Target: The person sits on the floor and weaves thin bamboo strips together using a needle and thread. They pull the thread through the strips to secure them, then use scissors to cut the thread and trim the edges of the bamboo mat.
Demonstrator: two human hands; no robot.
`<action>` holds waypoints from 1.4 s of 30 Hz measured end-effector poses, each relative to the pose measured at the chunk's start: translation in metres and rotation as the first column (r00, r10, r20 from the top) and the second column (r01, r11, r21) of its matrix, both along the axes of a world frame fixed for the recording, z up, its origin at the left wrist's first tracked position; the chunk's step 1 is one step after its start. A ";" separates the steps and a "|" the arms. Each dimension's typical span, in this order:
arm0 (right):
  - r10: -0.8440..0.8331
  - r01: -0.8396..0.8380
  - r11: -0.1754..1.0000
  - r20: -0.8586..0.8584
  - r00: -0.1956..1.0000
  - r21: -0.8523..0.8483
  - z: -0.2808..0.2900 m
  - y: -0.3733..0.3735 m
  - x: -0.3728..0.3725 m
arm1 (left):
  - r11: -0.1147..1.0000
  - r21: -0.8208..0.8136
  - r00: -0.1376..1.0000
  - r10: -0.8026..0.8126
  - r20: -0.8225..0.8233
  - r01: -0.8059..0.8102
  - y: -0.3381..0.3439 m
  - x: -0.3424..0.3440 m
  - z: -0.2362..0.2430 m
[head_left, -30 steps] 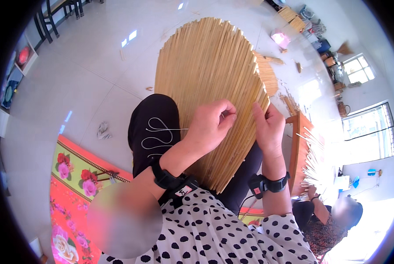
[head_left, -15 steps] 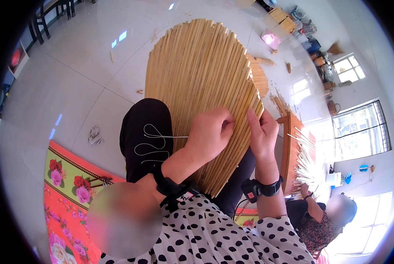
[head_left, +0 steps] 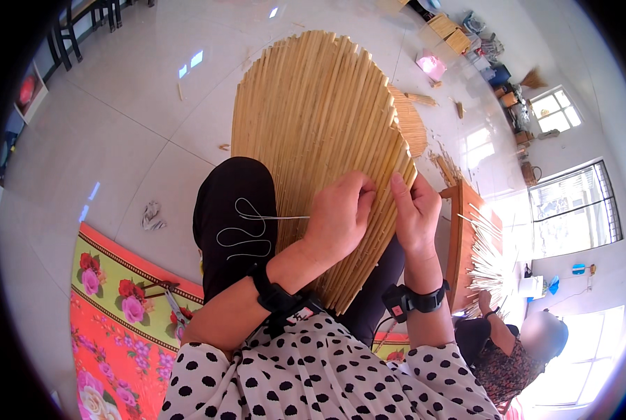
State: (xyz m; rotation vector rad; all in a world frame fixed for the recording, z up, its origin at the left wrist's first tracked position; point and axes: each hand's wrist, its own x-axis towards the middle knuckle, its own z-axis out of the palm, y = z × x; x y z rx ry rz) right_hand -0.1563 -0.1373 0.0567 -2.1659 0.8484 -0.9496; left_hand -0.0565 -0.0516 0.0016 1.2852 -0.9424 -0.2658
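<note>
A fan-shaped panel of straw-coloured stalks (head_left: 313,105), set side by side, lies across my lap with its rounded end pointing away. My left hand (head_left: 339,213) is closed in a pinch over the panel's right part; what its fingertips hold is hidden. A thin white string (head_left: 253,218) runs in loops from my left knee to that hand and disappears at it. My right hand (head_left: 419,213) grips the panel's right edge, thumb on top and fingers mostly hidden behind it.
Scissors (head_left: 176,308) lie on the flowered red and green cloth (head_left: 117,343) to my left. A crumpled rag (head_left: 153,215) is on the tiled floor. Another stalk panel (head_left: 411,126) and scraps lie beyond mine. At right, a person (head_left: 502,350) works by a wooden table (head_left: 460,245) with pale sticks.
A blurred round patch at the lower left is gone, so my left forearm and the scissors now show. Both hands stay almost in place on the panel.
</note>
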 end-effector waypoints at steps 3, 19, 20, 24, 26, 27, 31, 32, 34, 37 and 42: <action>0.009 -0.009 1.000 0.017 1.000 0.000 0.002 0.003 0.002 | 0.996 -0.032 0.995 0.083 0.058 -0.081 -0.001 -0.002 0.001; 0.027 -0.027 0.999 0.014 1.000 0.027 -0.002 0.002 -0.002 | 0.988 -0.048 0.985 0.149 0.084 -0.145 0.002 -0.008 0.008; 0.026 -0.026 1.000 0.012 1.000 0.014 -0.001 0.004 -0.002 | 0.987 -0.064 0.984 0.152 0.090 -0.146 0.003 -0.008 0.008; 0.019 -0.019 1.000 -0.002 1.000 -0.016 0.003 0.011 0.002 | 0.989 -0.013 0.988 0.147 0.038 -0.146 0.004 0.003 0.012; 0.009 -0.009 1.000 0.001 1.000 -0.007 0.002 0.010 0.002 | 0.984 -0.037 0.985 0.173 0.007 -0.173 0.005 0.016 0.024; 0.001 -0.001 1.000 0.007 1.000 0.006 0.000 0.008 0.000 | 0.982 -0.066 0.983 0.180 0.038 -0.177 0.008 0.015 0.026; -0.013 0.012 1.000 0.013 1.000 0.017 0.001 0.002 -0.003 | 0.987 -0.070 0.989 0.146 0.031 -0.143 0.017 0.012 0.026; -0.014 0.014 1.000 0.012 1.000 0.028 0.000 0.001 -0.005 | 0.990 -0.041 0.991 0.135 0.020 -0.134 0.018 0.014 0.024; -0.018 0.017 0.999 0.011 1.000 0.048 -0.003 -0.003 -0.006 | 0.992 -0.018 0.991 0.129 0.041 -0.129 0.018 0.017 0.018; 0.006 -0.006 0.998 -0.002 1.000 0.058 -0.001 -0.001 -0.006 | 0.994 -0.001 0.988 0.108 0.114 -0.109 0.016 0.016 0.011; 0.049 -0.051 0.997 0.025 0.998 0.066 0.000 -0.004 -0.007 | 0.994 0.104 0.992 -0.043 0.120 0.031 0.023 0.000 0.003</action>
